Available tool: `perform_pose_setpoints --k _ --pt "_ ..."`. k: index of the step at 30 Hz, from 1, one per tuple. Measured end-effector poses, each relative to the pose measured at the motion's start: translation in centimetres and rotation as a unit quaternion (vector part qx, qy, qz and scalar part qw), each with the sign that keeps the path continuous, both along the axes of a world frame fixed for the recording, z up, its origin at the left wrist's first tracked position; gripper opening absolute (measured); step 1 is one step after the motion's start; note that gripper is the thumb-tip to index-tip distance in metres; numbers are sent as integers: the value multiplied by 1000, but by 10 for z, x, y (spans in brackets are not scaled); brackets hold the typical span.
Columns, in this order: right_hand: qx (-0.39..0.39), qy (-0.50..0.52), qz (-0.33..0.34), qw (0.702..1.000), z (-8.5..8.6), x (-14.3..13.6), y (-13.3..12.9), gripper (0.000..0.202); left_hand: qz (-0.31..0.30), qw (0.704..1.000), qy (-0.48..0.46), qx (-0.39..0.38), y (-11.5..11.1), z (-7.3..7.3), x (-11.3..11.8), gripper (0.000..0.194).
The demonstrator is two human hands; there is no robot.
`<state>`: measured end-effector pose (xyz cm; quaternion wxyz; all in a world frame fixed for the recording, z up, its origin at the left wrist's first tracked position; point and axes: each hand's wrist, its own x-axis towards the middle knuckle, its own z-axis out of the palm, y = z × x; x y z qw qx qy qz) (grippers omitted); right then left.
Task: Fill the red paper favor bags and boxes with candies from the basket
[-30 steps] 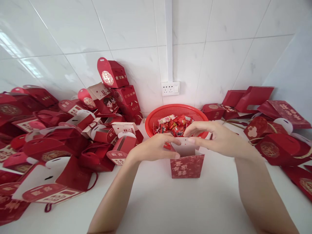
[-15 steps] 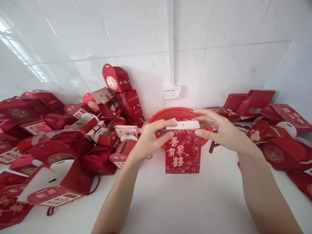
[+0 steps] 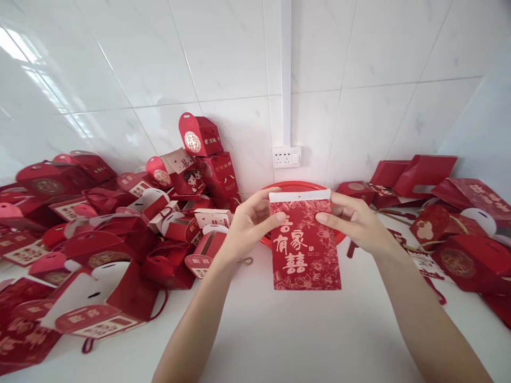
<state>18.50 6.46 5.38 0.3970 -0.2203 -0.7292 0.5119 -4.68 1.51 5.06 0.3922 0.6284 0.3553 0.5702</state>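
Between my two hands is a red paper gift bag (image 3: 305,250) with white and pale floral print and large characters on its front. A white strip runs along its top edge. My left hand (image 3: 255,221) grips its upper left side, thumb on the front and fingers behind. On the upper right side, my right hand (image 3: 349,215) holds it the same way, its fingertips hidden behind the bag. The bag is upright above the white table, in front of a red plastic basket (image 3: 293,186) that it largely covers.
A heap of red gift boxes (image 3: 115,239) spreads over the left side. Several boxes are stacked (image 3: 221,165) against the tiled wall. More red boxes and bags (image 3: 463,255) lie at the right, and a power socket (image 3: 286,157) is on the wall.
The bag's front now faces me more fully and its top looks flatter. My right hand has closed onto its right side, where its fingers were spread before. The view has shifted slightly.
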Motion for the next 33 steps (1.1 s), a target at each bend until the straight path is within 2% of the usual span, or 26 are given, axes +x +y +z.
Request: perform_pose_setpoints --k 4,8,13,16,19,22,26,29,33 --pt "22 -14 -18 999 -1 -1 0 28 48 997 42 41 1 -4 -1 41" --pt "38 -30 -37 998 1 -2 -2 31 84 991 71 80 2 -7 -2 29" --pt "9 -52 -96 994 0 -3 -3 48 117 982 106 109 3 -6 0 18" --pt "35 -70 -117 990 0 -4 -3 47 112 984 103 87 2 -5 0 21" --pt "69 -84 -86 990 4 -5 -6 43 99 989 89 56 0 -3 -3 24" --pt "72 -85 -73 991 8 -4 -9 41 75 993 86 41 -2 0 -5 27" --pt "76 -90 -91 989 11 0 -10 41 77 993 69 60 -4 3 -6 28" --pt "73 -90 -93 989 10 3 -8 41 53 997 46 28 -5 5 -7 35" --pt "72 -73 -98 990 8 4 -5 41 42 996 75 11 -6 8 -10 27"
